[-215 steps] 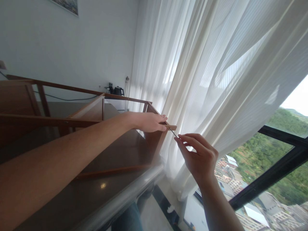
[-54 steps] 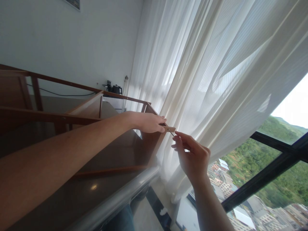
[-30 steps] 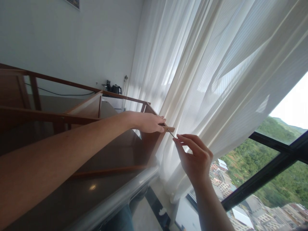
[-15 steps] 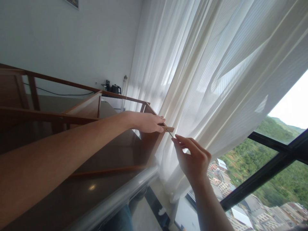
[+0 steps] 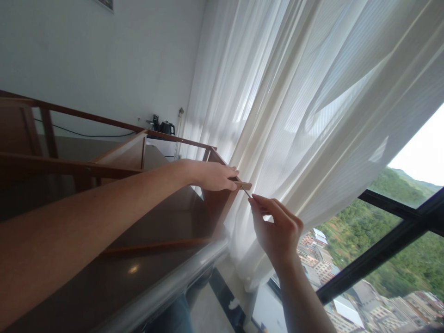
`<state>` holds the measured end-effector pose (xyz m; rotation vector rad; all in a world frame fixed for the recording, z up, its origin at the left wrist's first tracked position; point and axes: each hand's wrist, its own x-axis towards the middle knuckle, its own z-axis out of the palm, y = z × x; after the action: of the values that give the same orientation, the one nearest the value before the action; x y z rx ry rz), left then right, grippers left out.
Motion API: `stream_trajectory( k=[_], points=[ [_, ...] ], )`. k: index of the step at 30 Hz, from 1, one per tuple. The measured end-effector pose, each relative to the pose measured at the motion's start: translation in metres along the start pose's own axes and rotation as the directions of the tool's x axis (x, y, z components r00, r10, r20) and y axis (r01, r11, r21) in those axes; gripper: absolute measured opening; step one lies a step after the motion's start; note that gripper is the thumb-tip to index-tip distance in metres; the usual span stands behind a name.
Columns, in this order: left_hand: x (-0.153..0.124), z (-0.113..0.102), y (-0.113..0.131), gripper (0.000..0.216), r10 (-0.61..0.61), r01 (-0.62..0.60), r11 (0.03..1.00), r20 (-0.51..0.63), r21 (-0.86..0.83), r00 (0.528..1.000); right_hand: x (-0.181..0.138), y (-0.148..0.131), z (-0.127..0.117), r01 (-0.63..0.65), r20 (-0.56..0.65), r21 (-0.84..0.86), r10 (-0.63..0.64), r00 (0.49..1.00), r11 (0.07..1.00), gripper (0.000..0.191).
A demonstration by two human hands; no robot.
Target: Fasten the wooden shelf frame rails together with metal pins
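Head view: left hand (image 5: 217,176) grips the wooden frame (image 5: 222,203) on a dark table (image 5: 163,226); right hand (image 5: 277,229) pinches a thin tool (image 5: 246,191) beside the frame, white curtain (image 5: 294,115) behind.

Curtain (image 5: 294,115) crowds the hands — frame (image 5: 222,199) blocks left.

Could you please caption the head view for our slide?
Left hand steadies a wooden frame while right hand works a thin tool.
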<state>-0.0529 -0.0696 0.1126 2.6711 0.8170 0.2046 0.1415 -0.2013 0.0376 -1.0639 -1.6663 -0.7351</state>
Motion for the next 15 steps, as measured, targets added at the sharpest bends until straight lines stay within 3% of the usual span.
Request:
stream_trajectory(
  k=[7,15],
  points=[
    [0.0003,0.0002,0.0003,0.088,-0.001,0.001,1.000,-0.001,-0.005,1.000,0.0007,-0.0021,-0.0010,-0.008,0.013,-0.015,0.008,1.000,1.000,0.010],
    [0.0027,0.0009,-0.0037,0.089,0.013,-0.013,1.000,0.004,-0.010,1.000,0.0042,-0.0009,-0.0060,0.093,0.075,-0.092,-0.086,0.993,0.991,0.010]
  ],
)
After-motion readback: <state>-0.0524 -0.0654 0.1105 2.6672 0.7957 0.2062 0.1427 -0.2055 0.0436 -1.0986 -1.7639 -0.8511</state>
